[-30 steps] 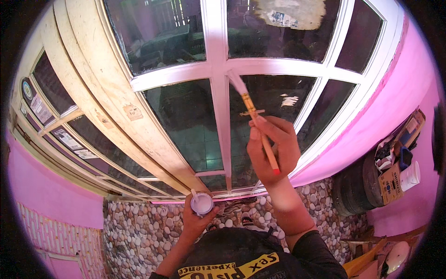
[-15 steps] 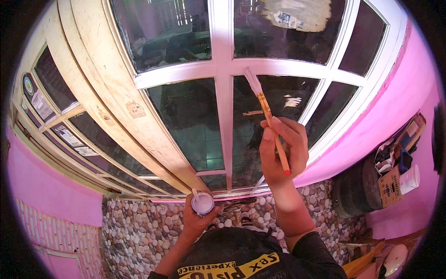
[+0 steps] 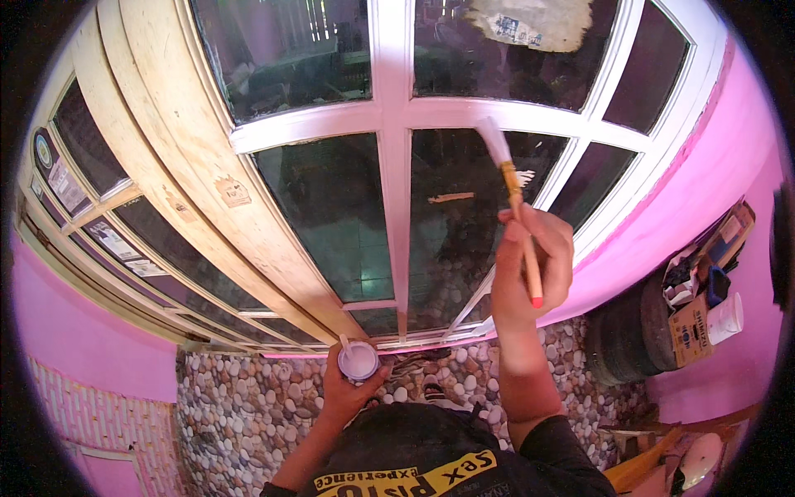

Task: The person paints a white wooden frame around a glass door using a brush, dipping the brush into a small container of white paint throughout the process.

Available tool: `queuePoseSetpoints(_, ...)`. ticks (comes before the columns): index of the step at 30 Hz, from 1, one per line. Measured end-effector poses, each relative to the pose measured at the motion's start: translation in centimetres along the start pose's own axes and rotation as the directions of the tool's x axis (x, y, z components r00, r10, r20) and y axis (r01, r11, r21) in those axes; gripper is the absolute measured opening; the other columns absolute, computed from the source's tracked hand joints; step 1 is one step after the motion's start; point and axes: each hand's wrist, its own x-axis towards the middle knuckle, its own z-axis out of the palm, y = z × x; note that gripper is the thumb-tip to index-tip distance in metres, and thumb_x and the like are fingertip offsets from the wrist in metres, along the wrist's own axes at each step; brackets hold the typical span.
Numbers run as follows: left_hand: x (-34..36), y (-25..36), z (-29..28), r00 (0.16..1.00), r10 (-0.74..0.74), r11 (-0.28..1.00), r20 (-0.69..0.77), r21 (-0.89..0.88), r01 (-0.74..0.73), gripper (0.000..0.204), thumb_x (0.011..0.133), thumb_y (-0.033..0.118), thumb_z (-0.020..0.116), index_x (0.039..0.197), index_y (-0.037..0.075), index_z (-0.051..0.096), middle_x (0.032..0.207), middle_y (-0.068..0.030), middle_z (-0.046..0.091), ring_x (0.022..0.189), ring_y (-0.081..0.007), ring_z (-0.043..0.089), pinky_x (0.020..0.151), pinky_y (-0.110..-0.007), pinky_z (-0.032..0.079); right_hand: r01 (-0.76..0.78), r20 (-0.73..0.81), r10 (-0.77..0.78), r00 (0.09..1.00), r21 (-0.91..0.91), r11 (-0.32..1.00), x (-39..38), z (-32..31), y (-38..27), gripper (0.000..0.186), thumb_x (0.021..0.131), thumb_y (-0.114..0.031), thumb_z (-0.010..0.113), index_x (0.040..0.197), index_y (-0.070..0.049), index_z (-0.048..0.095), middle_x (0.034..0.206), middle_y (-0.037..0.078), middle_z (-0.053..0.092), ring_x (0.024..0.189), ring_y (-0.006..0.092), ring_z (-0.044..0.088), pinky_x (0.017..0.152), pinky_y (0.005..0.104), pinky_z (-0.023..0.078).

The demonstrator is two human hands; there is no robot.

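Observation:
My right hand (image 3: 537, 263) grips a paintbrush (image 3: 512, 184) with a wooden, red-tipped handle. Its pale bristles touch the lower edge of the white horizontal bar (image 3: 464, 113) of the window frame. In my left hand (image 3: 352, 385), low in front of my body, is a small open cup of pale paint (image 3: 359, 362), with a light stick or handle leaning inside it. Dark glass panes (image 3: 323, 215) fill the frame around the bars. Two light smears, one brownish and one white, mark the pane behind the brush.
An unpainted wooden post (image 3: 190, 166) and another glazed frame (image 3: 124, 240) stand at left. Stacked black tyres (image 3: 629, 340) carry a cardboard box (image 3: 691, 333) and a white bucket (image 3: 726, 319) at right. Pink walls flank the pebble-patterned floor (image 3: 248, 398).
My right hand has moved right with the paintbrush, its bristles sliding along the horizontal bar away from the upright one. My left hand stays nearly where it was with the cup.

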Motion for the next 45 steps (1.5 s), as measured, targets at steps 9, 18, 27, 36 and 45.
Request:
queuePoseSetpoints(9, 0.2, -0.3, 0.4, 0.999, 0.030, 0.999, 0.023, -0.027, -0.029, 0.052, 0.079, 0.012, 0.085, 0.117, 0.004, 0.051, 0.107, -0.0080, 0.067, 0.098, -0.0170, 0.066, 0.088, -0.033, 0.052, -0.009, 0.077, 0.006, 0.997, 0.037, 0.999, -0.5, 0.0, -0.9, 0.030, 0.080, 0.008, 0.073, 0.108, 0.000, 0.066, 0.100, 0.017, 0.067, 0.083, 0.0255, 0.068, 0.073, 0.0313, 0.055)
queuePoseSetpoints(18, 0.2, -0.8, 0.7, 1.000, 0.008, 0.995, 0.019, -0.102, -0.006, 0.051, 0.079, 0.011, 0.085, 0.116, 0.004, 0.051, 0.104, -0.0079, 0.066, 0.096, -0.0167, 0.065, 0.086, -0.032, 0.052, -0.060, -0.090, 0.063, 0.994, 0.027, 0.998, 0.2, -1.4, 1.3, 0.024, 0.088, 0.005, 0.069, 0.111, 0.001, 0.066, 0.096, 0.016, 0.066, 0.083, 0.0230, 0.067, 0.072, 0.0310, 0.055)
queuePoseSetpoints(27, 0.4, 0.4, 1.2, 0.999, 0.001, 0.996, 0.045, -0.084, 0.003, 0.051, 0.078, 0.010, 0.085, 0.116, 0.004, 0.052, 0.102, -0.0067, 0.066, 0.094, -0.0156, 0.066, 0.085, -0.032, 0.052, 0.045, 0.083, -0.048, 0.995, 0.042, 0.998, 0.1, -1.2, 0.2, 0.028, 0.079, 0.006, 0.074, 0.106, 0.002, 0.067, 0.097, 0.016, 0.067, 0.084, 0.0268, 0.067, 0.074, 0.0330, 0.054)
queuePoseSetpoints(36, 0.4, -0.4, 1.6, 0.999, 0.017, 0.994, 0.027, -0.104, -0.014, 0.052, 0.078, 0.009, 0.085, 0.117, 0.004, 0.052, 0.104, -0.0067, 0.066, 0.095, -0.0156, 0.065, 0.086, -0.031, 0.052, -0.013, -0.057, 0.009, 0.998, -0.070, 0.997, 1.0, -3.1, 2.2, 0.024, 0.085, 0.005, 0.070, 0.108, 0.002, 0.067, 0.098, 0.016, 0.066, 0.084, 0.0249, 0.065, 0.076, 0.0327, 0.053)
queuePoseSetpoints(45, 0.4, 0.2, 2.0, 0.999, 0.018, 0.991, 0.048, -0.132, -0.012, 0.051, 0.079, 0.009, 0.084, 0.117, 0.004, 0.051, 0.106, -0.0072, 0.065, 0.095, -0.0158, 0.065, 0.086, -0.031, 0.052, 0.071, 0.029, -0.069, 0.997, -0.084, 0.994, 1.1, -2.8, 1.3, 0.023, 0.084, 0.001, 0.072, 0.107, 0.001, 0.068, 0.097, 0.016, 0.067, 0.084, 0.0255, 0.065, 0.074, 0.0322, 0.053)
